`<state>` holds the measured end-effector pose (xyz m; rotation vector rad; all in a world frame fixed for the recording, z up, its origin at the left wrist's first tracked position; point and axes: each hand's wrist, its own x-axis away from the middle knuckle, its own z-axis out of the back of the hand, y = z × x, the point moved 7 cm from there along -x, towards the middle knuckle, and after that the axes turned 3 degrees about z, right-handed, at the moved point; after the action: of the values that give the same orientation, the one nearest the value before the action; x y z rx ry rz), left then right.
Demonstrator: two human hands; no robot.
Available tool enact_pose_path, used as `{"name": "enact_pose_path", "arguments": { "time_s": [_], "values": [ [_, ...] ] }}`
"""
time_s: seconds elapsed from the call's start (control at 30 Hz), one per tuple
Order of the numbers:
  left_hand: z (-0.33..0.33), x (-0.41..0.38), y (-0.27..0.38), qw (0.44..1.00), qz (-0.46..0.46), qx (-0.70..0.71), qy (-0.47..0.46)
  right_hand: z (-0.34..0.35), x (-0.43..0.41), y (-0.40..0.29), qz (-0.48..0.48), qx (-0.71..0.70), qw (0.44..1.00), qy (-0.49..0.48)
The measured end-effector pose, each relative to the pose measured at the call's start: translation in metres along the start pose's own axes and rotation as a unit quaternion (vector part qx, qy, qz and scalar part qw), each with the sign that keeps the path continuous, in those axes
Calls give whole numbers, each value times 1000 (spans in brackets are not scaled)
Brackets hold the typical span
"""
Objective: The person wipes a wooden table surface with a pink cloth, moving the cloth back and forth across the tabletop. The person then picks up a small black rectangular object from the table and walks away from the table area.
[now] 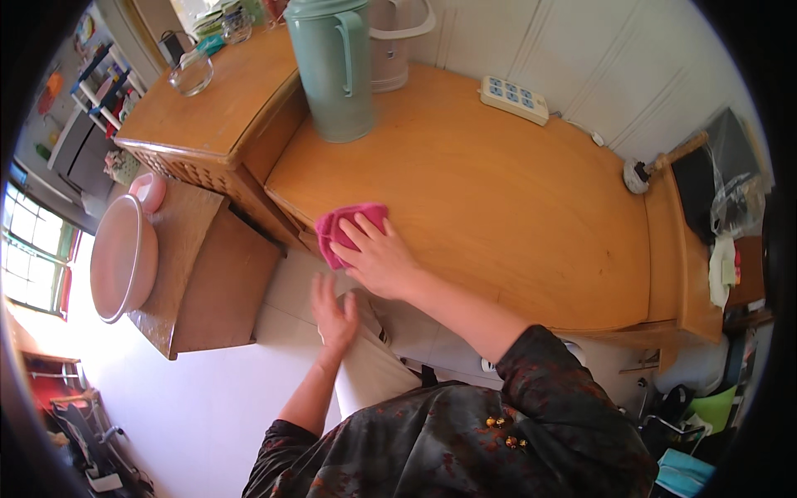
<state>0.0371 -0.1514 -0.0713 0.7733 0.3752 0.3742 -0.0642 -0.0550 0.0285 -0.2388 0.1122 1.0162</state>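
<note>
My right hand lies flat with spread fingers on a folded pink cloth, pressing it at the left front edge of a wooden desktop. Part of the cloth hangs over that edge, and the palm side of the hand is hidden. Just below, my left hand is in the air in front of the desk, slightly blurred. Its fingers are apart and nothing is in them.
A green lidded pitcher and a pale plastic bucket stand at the back left. A power strip lies along the wall. At left, a pink basin rests on a low wooden cabinet. A glass bowl sits on the raised section.
</note>
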Motion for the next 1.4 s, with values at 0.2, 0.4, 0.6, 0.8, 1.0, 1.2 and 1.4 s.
{"name": "enact_pose_path", "arguments": {
  "time_s": [0.2,0.4,0.6,0.8,1.0,1.2,1.4],
  "values": [
    [47,-133,63,971,-174,-32,158,5,15,29,-95,-19,995,-8],
    [0,-201,49,973,-79,-203,81,6,-48,137,-212,0,977,1],
    [-5,-196,65,969,-91,-227,27,8,-86,283,-306,46,951,6],
    [-2,-193,62,972,-83,-220,12,14,-118,408,-375,69,924,-11],
    [1,-192,60,974,-86,-211,15,19,-129,463,-423,68,904,10],
    [2,-193,61,972,-92,-213,31,22,-109,427,-402,81,912,-2],
    [-4,-199,53,968,-96,-227,45,26,-36,330,-312,67,948,14]
  ]
}}
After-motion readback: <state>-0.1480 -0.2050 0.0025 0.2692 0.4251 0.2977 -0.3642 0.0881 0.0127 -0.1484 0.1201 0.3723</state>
